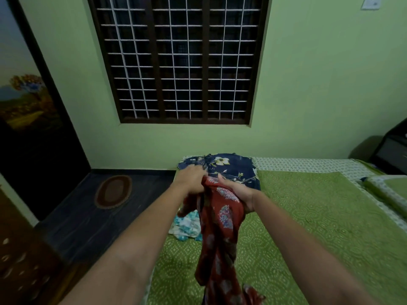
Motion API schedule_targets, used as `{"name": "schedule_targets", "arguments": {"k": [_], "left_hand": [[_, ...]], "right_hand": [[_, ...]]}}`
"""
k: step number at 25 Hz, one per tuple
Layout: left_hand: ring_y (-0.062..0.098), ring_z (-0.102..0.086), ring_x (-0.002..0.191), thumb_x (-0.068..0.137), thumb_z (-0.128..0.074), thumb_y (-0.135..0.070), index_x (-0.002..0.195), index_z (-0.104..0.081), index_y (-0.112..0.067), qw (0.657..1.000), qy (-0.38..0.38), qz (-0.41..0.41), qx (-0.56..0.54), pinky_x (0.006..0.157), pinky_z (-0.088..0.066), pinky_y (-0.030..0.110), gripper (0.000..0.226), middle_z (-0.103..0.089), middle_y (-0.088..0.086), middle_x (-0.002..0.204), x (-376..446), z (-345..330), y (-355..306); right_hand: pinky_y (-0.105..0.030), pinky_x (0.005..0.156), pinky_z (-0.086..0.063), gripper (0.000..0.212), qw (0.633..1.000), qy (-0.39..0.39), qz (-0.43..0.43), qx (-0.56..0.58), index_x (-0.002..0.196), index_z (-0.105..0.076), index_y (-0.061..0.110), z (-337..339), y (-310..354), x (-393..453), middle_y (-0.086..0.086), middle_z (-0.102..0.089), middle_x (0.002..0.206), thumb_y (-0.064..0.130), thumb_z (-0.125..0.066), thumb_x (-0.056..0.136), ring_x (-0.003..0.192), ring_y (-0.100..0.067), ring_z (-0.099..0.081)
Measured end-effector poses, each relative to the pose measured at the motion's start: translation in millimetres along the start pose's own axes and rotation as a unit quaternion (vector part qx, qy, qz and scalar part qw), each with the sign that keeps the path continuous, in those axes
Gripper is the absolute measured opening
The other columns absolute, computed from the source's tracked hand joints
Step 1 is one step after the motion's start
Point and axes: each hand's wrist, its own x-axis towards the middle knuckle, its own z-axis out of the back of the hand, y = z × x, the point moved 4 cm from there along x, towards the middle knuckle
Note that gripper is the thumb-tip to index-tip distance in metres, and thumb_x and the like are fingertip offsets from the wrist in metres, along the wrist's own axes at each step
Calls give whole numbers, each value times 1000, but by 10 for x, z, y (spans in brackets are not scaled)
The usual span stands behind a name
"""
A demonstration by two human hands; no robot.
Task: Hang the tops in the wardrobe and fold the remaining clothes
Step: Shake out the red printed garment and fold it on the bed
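Note:
A red garment with pale floral print (222, 234) hangs bunched above the bed, held up by both hands. My left hand (191, 179) grips its top edge from the left. My right hand (236, 192) holds the same edge from the right, palm toward me. Behind the hands a dark blue floral garment (231, 167) lies on the far end of the bed. A white and turquoise patterned piece (186, 225) lies on the bed under the red garment, partly hidden by it.
The bed (308, 227) has a green patterned cover and fills the lower right. A pillow (387, 190) lies at the right edge. A dark wardrobe door with a painted landscape (24, 102) stands at left, an oval mat (113, 191) on the dark floor. A barred window (178, 60) faces me.

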Motion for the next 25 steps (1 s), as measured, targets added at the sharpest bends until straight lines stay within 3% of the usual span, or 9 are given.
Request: {"name": "schedule_targets", "arguments": {"k": [3,6,8,9,11,13,17,21,25], "left_hand": [[26,-54,106,80,-67,-23,109,-55,-16,970,-104,109,-189,82,-42,31,32,-55,8,116,-27,-82,109],[29,-57,105,80,-72,-43,109,-54,-7,895,-91,232,-369,79,-43,31,49,-58,14,117,-122,-230,170],[34,-55,115,84,-58,-61,119,-54,-2,792,-83,370,-478,88,-45,35,68,-56,17,127,-320,-432,269],[34,-52,120,84,-49,-69,129,-49,-1,713,-39,404,-572,94,-44,37,82,-54,14,131,-448,-565,226],[32,-57,114,80,-31,-83,133,-50,-5,607,92,343,-711,89,-50,40,97,-59,13,126,-568,-753,21],[28,-62,100,79,-24,-85,121,-61,-5,595,88,312,-735,76,-52,35,97,-67,13,109,-558,-714,-115],[29,-61,108,78,-39,-81,121,-57,0,622,-66,387,-677,85,-48,36,93,-62,2,110,-437,-634,-76],[29,-67,103,72,-34,-88,111,-70,-15,618,93,290,-725,96,-50,47,90,-72,11,107,-328,-724,-169],[28,-65,104,90,-40,-64,117,-65,-11,620,3,265,-738,97,-49,46,65,-68,13,115,-226,-733,-140]], "right_hand": [[-35,84,-55,46,999,31,4,44,102,-71,5,-65,-137,47,-13,-71,98,46,-60,86,83,-25,-69],[-39,92,-50,45,991,47,55,116,107,-68,-1,-109,-169,121,-17,-69,101,26,-71,71,84,-29,-68],[-39,92,-48,44,977,40,91,186,105,-70,0,-117,-176,189,-18,-68,101,24,-70,68,83,-30,-66],[-38,88,-50,40,969,29,113,218,102,-71,1,-127,-164,204,-17,-68,99,25,-67,71,81,-29,-65],[-37,81,-51,36,955,11,151,257,100,-70,2,-158,-132,185,-16,-67,95,27,-59,76,79,-29,-63],[-37,79,-50,34,951,8,167,261,97,-70,1,-179,-90,171,-16,-68,90,25,-51,81,77,-28,-63],[-39,82,-49,39,955,-21,158,249,108,-65,0,-212,-96,181,-17,-65,99,27,-50,84,81,-29,-63],[-39,85,-49,49,961,-22,151,229,108,-69,4,-209,-104,152,-15,-66,101,45,-55,86,83,-28,-64],[-47,104,-42,60,967,-31,151,205,122,-65,6,-50,-113,142,-17,-65,118,54,-54,87,110,-35,-60]]}}
